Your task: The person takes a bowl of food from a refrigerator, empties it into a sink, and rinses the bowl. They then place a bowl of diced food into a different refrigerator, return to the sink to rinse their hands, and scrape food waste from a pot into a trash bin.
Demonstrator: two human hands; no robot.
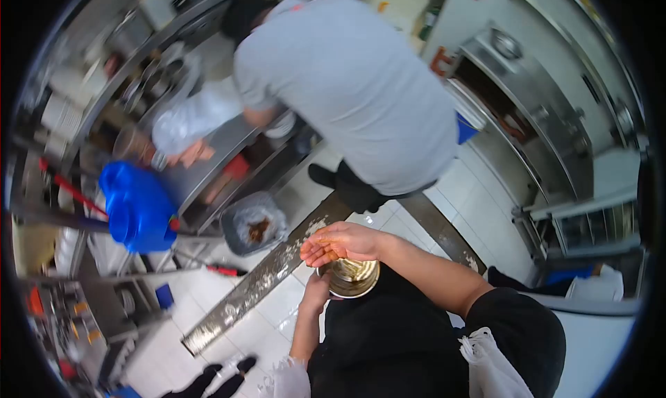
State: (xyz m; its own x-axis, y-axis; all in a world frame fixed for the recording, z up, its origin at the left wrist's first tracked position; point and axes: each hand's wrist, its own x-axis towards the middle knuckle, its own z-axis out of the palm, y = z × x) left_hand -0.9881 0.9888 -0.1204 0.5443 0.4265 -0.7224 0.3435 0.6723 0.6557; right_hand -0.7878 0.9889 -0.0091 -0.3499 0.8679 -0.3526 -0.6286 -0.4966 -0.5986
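Observation:
A round metal bowl (355, 278) with a pale rim and a golden-brown, streaked inside is held close to my body. My left hand (316, 291) grips it by its left side, with the fingers partly hidden behind the bowl. My right hand (338, 244) is over the far edge of the bowl, palm turned partly up and fingers stretched out in a loose cup. Orange-red smears show on those fingers. Nothing is held in the right hand.
A person in a grey shirt (347, 86) bends over a steel counter ahead. A lined bin (236, 224) stands on the floor near a metal drain strip (243, 297). A blue jerrycan (139, 207) is at the left, steel units (527, 106) at the right.

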